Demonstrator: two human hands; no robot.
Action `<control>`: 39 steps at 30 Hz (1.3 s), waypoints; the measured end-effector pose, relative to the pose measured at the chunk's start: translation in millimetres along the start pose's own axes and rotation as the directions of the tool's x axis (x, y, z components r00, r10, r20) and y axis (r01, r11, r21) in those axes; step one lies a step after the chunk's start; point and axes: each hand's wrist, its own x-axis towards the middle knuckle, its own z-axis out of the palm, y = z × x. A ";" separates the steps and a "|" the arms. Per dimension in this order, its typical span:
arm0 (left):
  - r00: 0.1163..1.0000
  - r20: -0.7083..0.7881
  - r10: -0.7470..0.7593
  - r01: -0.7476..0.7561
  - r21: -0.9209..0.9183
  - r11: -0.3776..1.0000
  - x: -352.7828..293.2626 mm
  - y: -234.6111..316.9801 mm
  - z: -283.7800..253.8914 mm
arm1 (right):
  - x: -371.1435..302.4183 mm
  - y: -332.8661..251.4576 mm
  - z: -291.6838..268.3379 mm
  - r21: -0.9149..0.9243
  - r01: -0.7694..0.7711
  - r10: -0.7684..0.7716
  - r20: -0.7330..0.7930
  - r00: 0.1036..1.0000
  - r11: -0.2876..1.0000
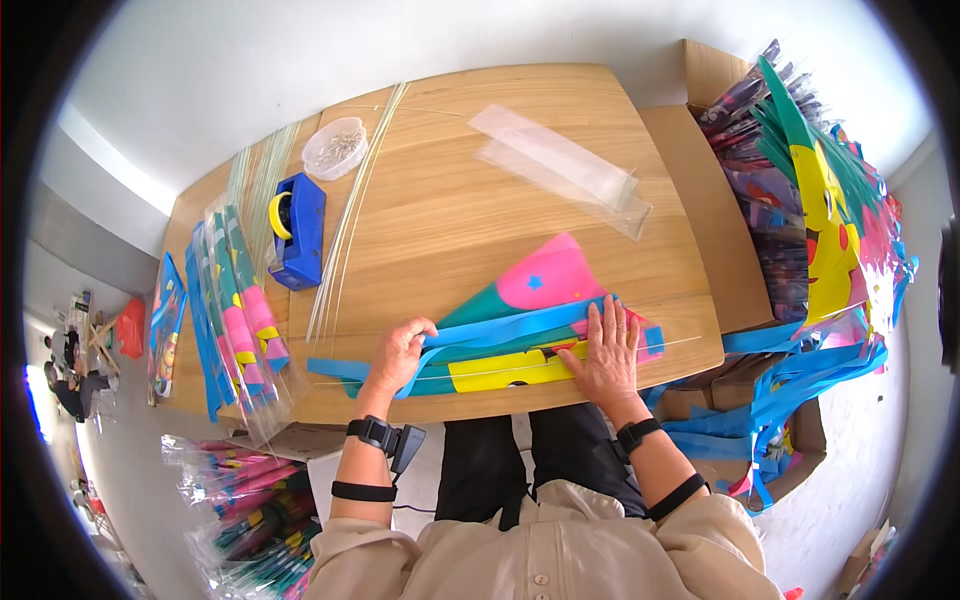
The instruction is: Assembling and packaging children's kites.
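In front of me on the table lies a partly folded kite (pixel 545 280) of thin sheet in pink, green and yellow. Long blue ribbon tails (pixel 520 324) run across it, and a thin pale rod (pixel 678 341) lies along its near side, sticking out at the right. My left hand (pixel 402 350) is closed at the kite's left part, its fingers pinching the blue ribbon. My right hand (pixel 608 355) rests flat on the kite's right part, fingers stretched out, pressing it against the tabletop.
A blue tape dispenser (pixel 308 235), a tub of small parts (pixel 336 150) and thin rods (pixel 365 190) lie left. Bagged rolled kites (pixel 240 310) lie at the left edge, clear plastic sleeves (pixel 560 165) farther back. Cardboard boxes (pixel 700 210) with kites and ribbons stand right.
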 end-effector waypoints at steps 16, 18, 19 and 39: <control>0.950 -0.122 0.287 -0.185 0.519 0.834 -2.5 38.3 -14.5 | -0.4 1.4 1.2 -0.015 0.018 -0.018 0.001 1.000 1.000; 0.968 -0.075 0.240 -0.194 0.385 0.903 -9.6 51.4 -10.6 | -0.5 2.3 2.2 -0.017 0.021 -0.021 -0.002 1.000 1.000; 0.961 -0.018 0.277 -0.241 0.446 0.862 -12.1 50.8 -8.4 | -0.6 3.1 2.8 -0.018 0.021 -0.021 -0.003 1.000 1.000; 0.985 -0.132 0.113 0.031 0.772 0.635 -45.7 -14.1 -68.4 | -0.3 1.6 -0.7 -0.007 0.010 -0.010 0.016 1.000 1.000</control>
